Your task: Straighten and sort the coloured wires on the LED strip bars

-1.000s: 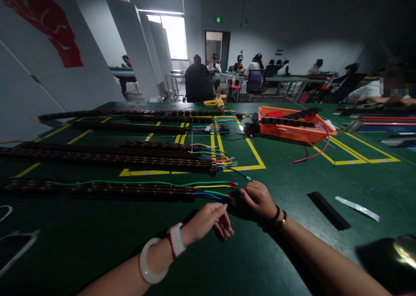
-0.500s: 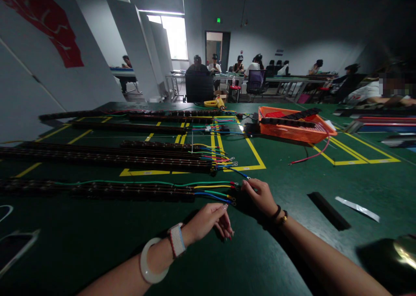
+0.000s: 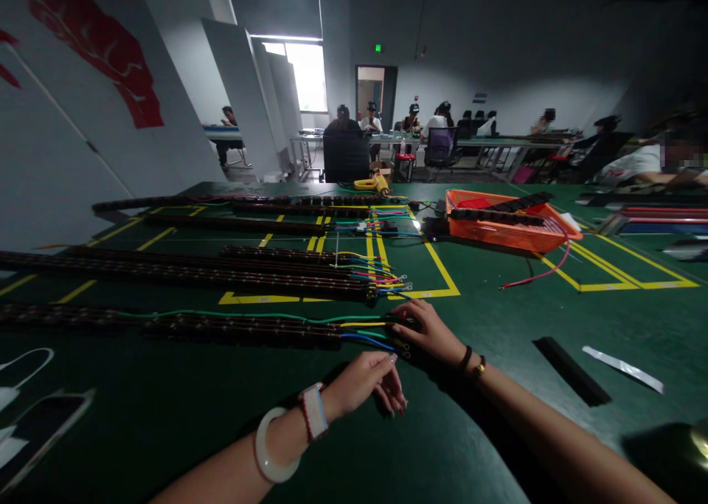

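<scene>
Several wires with ring terminals (image 3: 406,350) stick out of the nearest long, black wrapped bundle (image 3: 237,330). Over the ends of its green wire (image 3: 365,318) and yellow wire (image 3: 365,325) reaches my right hand (image 3: 431,330). Its thumb and forefinger are parted around these ends, and the terminals there are partly hidden. My left hand (image 3: 368,378) hovers just below the blue wires (image 3: 368,339), holding nothing I can see. Its thumb is close to their terminals, and the other fingers hang loosely apart.
More black bundles (image 3: 265,275) lie behind on the green table (image 3: 498,386). An orange basket (image 3: 498,231) holds black strips, with a red cable over its rim. A yellow heat gun (image 3: 376,184) lies farther back. A black strip (image 3: 572,371) and a white strip (image 3: 622,369) lie right.
My right hand has moved left, from the end of the farther bundle's blue wire to the nearest bundle's wire ends. My left hand has kept its pose near the blue wires. The view has shifted slightly.
</scene>
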Demonstrator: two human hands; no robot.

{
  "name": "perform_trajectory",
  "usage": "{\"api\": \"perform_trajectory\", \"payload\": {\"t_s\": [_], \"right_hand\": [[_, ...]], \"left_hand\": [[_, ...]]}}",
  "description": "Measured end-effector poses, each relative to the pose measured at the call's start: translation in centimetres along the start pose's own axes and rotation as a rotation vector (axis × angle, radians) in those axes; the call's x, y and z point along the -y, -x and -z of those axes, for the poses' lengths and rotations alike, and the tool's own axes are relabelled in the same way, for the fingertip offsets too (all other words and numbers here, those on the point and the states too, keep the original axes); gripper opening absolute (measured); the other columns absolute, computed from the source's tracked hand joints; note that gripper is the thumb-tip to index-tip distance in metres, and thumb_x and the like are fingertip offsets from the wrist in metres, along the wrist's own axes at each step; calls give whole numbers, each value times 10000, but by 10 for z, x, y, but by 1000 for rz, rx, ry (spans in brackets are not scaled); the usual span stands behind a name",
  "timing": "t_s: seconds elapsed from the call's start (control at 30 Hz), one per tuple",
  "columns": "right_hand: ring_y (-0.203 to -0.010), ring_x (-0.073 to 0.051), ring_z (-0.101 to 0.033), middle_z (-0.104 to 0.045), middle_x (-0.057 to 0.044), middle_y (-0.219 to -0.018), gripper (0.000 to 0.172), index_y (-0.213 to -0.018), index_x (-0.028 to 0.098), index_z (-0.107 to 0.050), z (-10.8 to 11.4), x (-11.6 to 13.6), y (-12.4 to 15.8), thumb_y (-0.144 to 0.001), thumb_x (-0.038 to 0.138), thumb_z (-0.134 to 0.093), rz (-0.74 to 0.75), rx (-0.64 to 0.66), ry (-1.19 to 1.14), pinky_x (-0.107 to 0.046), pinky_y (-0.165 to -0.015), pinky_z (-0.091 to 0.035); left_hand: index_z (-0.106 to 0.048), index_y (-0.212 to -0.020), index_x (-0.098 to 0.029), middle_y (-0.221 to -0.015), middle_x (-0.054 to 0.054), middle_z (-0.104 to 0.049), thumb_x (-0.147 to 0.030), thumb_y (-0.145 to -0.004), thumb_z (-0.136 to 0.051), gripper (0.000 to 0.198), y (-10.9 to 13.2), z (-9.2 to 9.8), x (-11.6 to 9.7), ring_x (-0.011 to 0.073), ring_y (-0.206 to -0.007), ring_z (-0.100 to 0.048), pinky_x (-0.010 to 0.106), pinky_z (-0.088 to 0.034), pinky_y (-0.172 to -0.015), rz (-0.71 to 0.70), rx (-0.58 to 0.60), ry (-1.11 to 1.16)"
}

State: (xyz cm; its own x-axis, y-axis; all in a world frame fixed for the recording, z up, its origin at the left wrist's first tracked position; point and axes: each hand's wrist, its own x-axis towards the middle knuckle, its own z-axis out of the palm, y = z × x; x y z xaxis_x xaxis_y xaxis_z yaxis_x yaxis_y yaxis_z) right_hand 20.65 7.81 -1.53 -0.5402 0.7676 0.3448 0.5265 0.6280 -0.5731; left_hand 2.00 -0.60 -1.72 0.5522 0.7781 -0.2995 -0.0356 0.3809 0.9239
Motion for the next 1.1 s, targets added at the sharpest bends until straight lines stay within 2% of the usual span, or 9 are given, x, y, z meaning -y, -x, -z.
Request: {"api": "perform_trajectory", "payload": {"t_s": [0.27, 0.37, 0.47, 0.6, 0.67, 0.8, 0.93, 1.0, 1.1], "right_hand": [[-949, -205, -524, -609, -50, -997, 532, -1118, 210, -579, -14, 17, -55, -700, 510, -712, 126, 331, 57, -348, -850, -390], [-793, -164, -529, -617, -38, -887, 522, -1022, 160, -612, -19, 20, -66, -666, 522, -728, 138, 478, 90, -271, -705, -397], [-569, -90, -432, -552, 27, -668, 417, -838, 135, -622, -22, 18, -72, -720, 533, -669, 94, 633, 46, -209, -514, -308], [-497, -60, -352, -461, 67, -542, 392, -708, 132, -607, -21, 15, -74, -777, 518, -605, 62, 738, -44, -197, -460, -239], [-481, -56, -341, -448, 67, -513, 394, -665, 133, -609, -20, 17, -74, -785, 508, -598, 68, 725, -15, -198, -454, -231], [-463, -55, -330, -475, 54, -495, 280, -620, 146, -626, -18, 29, -69, -805, 354, -600, 90, 550, 193, -206, -467, -232], [-518, -86, -387, -570, -3, -578, 213, -646, 148, -646, -19, 42, -59, -819, 242, -566, 106, 426, 310, -249, -559, -282], [-575, -116, -439, -611, -35, -631, 215, -663, 151, -648, -21, 47, -53, -838, 233, -553, 204, 364, 435, -290, -642, -309], [-675, -162, -494, -640, -59, -696, 179, -733, 153, -647, -25, 54, -43, -859, 180, -524, 406, 300, 662, -337, -731, -320]], "left_hand": [[-517, -685, -140, -641, 91, -677, -604, -797, -461, 481, -3, 1, 5, 171, -540, -644, 285, -479, -522, -20, 21, 18], [-515, -682, -144, -632, 91, -677, -600, -796, -463, 473, -5, 2, 7, 168, -528, -640, 282, -478, -514, -22, 25, 21], [-523, -688, -141, -626, 88, -673, -580, -807, -460, 460, -4, 2, 7, 172, -542, -647, 278, -481, -517, -26, 24, 24], [-556, -760, -124, -685, 99, -685, -552, -811, -483, 437, -1, 1, 2, 180, -590, -664, 284, -492, -558, -34, 12, 43], [-561, -810, -118, -718, 110, -691, -566, -809, -480, 454, 1, 1, 0, 191, -617, -669, 297, -497, -581, -40, -8, 87], [-556, -839, -109, -767, 137, -691, -645, -827, -357, 572, 0, 4, -3, 213, -695, -674, 346, -510, -655, -35, -61, 274], [-571, -1008, -104, -978, 163, -683, -564, -876, -357, 524, -3, 8, -4, 219, -905, -658, 395, -472, -868, -33, -86, 516], [-574, -1043, -133, -1049, 143, -669, -496, -897, -382, 436, -5, 8, -3, 209, -970, -635, 409, -436, -938, -78, -131, 625], [-599, -942, -155, -992, 93, -681, -351, -912, -438, 256, -7, 8, 2, 177, -943, -631, 387, -435, -950, -159, -252, 735]]}}
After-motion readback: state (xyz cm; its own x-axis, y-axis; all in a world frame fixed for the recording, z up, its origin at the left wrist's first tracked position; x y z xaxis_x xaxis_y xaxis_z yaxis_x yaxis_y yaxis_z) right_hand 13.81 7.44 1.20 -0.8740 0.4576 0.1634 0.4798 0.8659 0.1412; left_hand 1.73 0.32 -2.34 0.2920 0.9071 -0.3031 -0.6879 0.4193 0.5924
